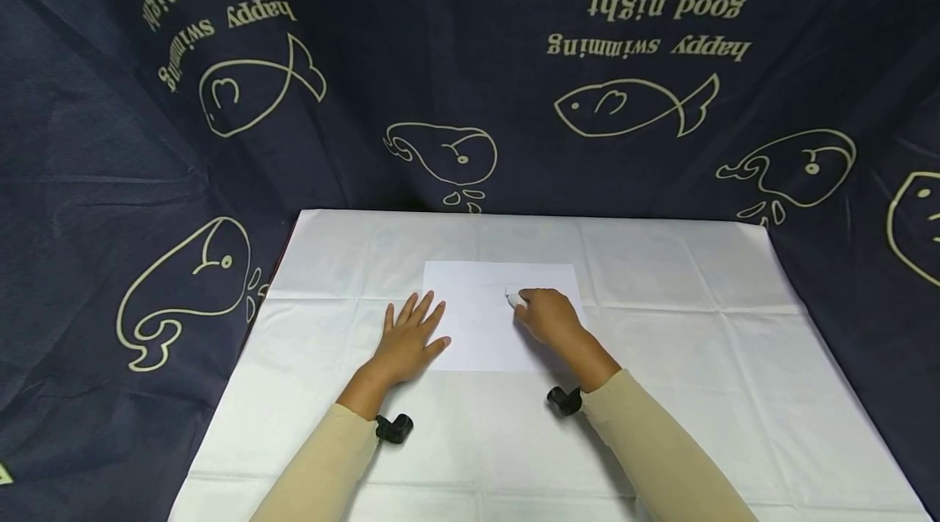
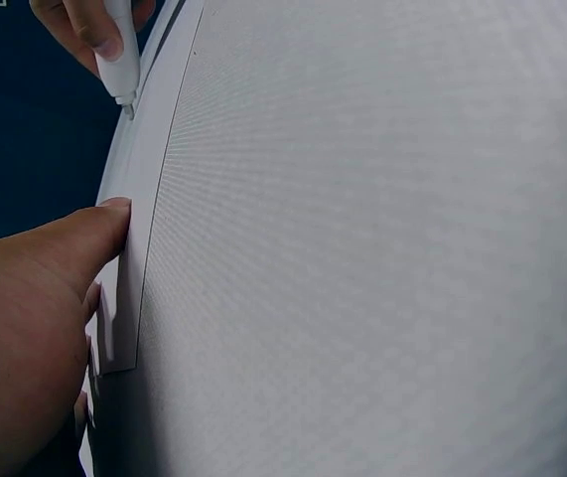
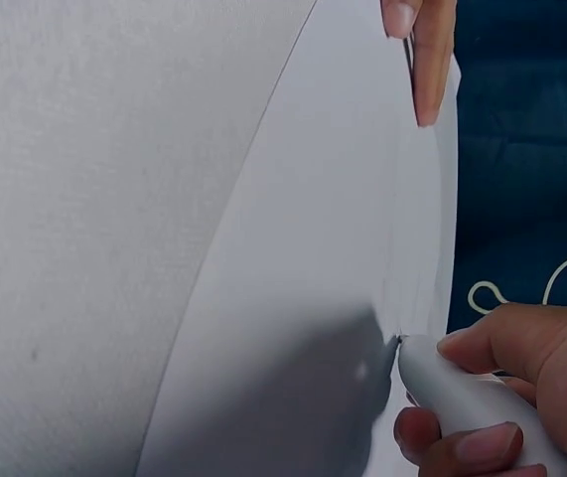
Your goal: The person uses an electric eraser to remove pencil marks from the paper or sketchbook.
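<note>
A white sheet of paper [image 1: 477, 326] lies on the cloth-covered table. My left hand [image 1: 410, 345] rests at its left edge with fingers spread, the thumb [image 2: 104, 234] over the sheet. Over the right part of the paper, my right hand [image 1: 552, 316] grips a thick white pen-like tool [image 3: 467, 397] with a narrow tip. In the left wrist view the tool [image 2: 119, 60] points down, and its greyish tip is close over the paper. A faint short dark mark [image 1: 506, 292] shows on the sheet just left of the tip.
White creased cloth [image 1: 661, 391] covers the table. Behind and beside it hangs a dark blue curtain [image 1: 441, 33] printed with pale fish and lettering. Small black devices [image 1: 395, 428] are worn at both wrists, over beige sleeves [image 1: 661, 444].
</note>
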### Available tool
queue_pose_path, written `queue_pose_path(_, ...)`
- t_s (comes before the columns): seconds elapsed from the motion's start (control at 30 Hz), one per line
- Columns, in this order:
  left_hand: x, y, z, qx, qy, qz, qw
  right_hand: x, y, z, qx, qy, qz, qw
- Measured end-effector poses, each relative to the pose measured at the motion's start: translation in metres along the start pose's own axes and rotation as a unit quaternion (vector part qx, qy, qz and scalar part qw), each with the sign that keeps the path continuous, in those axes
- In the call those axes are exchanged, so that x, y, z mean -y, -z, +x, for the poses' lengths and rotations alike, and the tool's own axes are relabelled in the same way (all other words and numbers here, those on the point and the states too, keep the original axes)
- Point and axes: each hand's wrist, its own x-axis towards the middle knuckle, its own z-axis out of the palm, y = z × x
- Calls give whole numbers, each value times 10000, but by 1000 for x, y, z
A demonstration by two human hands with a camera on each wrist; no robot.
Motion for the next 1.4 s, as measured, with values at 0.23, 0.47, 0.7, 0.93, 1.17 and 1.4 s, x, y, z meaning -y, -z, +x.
queue_pose_path(0.23,1,-1,0,24,18,23,10000,0,0,0,27,23,74,10000)
queue_pose_path(0.47,0,0,-1,16,19,-14,10000,0,-1,1,-76,-28,121,9999)
queue_pose_path(0.7,0,0,0,24,36,21,10000,0,-2,3,-83,-2,100,9999)
queue_pose_path(0.93,0,1,0,25,34,15,10000,-1,-2,3,-21,64,82,9999)
queue_pose_path(1.17,-1,0,0,8,33,-4,10000,-3,-3,4,-145,-21,114,9998)
queue_pose_path(1.4,-1,0,0,-10,43,2,10000,-4,-4,5,-130,65,139,9998)
